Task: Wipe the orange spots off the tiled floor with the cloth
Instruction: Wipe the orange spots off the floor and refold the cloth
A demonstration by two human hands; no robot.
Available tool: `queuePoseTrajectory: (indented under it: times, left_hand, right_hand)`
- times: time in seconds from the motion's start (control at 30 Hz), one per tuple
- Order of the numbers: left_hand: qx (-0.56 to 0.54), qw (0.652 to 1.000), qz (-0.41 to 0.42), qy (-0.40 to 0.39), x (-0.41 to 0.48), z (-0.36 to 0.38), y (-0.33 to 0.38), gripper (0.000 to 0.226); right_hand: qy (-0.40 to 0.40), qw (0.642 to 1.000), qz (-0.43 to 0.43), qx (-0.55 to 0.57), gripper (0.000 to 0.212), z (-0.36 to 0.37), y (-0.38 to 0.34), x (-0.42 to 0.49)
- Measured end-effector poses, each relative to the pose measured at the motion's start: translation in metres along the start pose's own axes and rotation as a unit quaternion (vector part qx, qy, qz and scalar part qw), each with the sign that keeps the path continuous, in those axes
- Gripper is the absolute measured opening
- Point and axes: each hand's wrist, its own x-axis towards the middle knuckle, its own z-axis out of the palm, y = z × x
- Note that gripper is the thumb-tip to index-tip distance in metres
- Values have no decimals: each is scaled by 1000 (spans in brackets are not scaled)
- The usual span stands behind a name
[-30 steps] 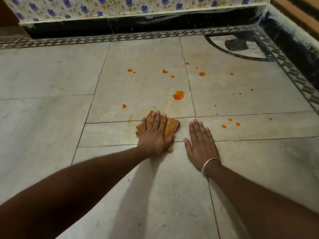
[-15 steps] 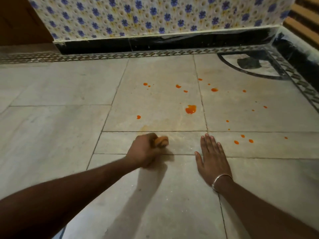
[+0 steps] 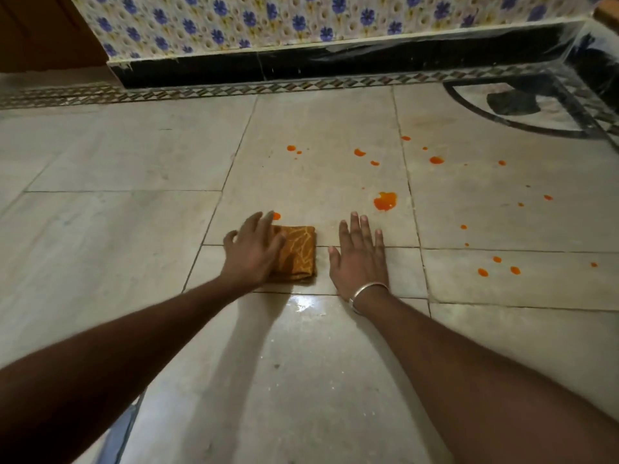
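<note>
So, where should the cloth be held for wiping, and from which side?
Probably from above, on its middle: the cloth lies folded flat on the floor, with no raised edge to pinch. The left hand covers only its left part. A flat palm coming from the near side could push it toward the spot just beyond.

cloth (image 3: 299,253) partly hidden under left hand (image 3: 252,251), forearms (image 3: 469,373) cropped — bottom edge

A wall of glossy white tiles printed with blue flowers (image 3: 301,18) runs along the far side, with a shiny black skirting band (image 3: 368,61) at its foot. Just below the band lies a narrow mosaic border strip of dark and pale diamonds (image 3: 234,88), and a plain brown panel (image 3: 40,31) stands at the far left.
</note>
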Motion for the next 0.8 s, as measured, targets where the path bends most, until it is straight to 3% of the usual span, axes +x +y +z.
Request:
queuePoseTrajectory:
  times: [0.07,0.13,0.33,0.4,0.53,0.6,0.7,0.8]
  left_hand:
    - [97,993,31,-65,-5,31,6,80]
    - [171,983,37,-62,-5,58,10,81]
    - [215,954,199,-69,47,49,16,91]
    - [231,954,173,-85,71,38,4,92]
    - [151,987,-19,-60,72,19,-37,78]
    - [130,988,-74,-30,44,27,-34,76]
    - [130,988,-83,2,3,52,3,86]
    - [138,990,-16,-19,-3,65,30,102]
  right_hand:
    - [-19,1000,-8,-11,63,12,-2,2]
    - [-19,1000,-11,-22,63,24,0,-1]
    - [5,1000,-9,-27,68,30,0,0]
    - [-1,1000,-11,-26,70,30,1,-1]
    - [-8,1000,-9,-24,69,28,2,-2]
    - [-4,1000,-6,-22,68,29,0,-2]
    - [-5,1000,-1,-23,68,29,-2,-3]
    - [-11,999,-4,-38,69,29,-1,-2]
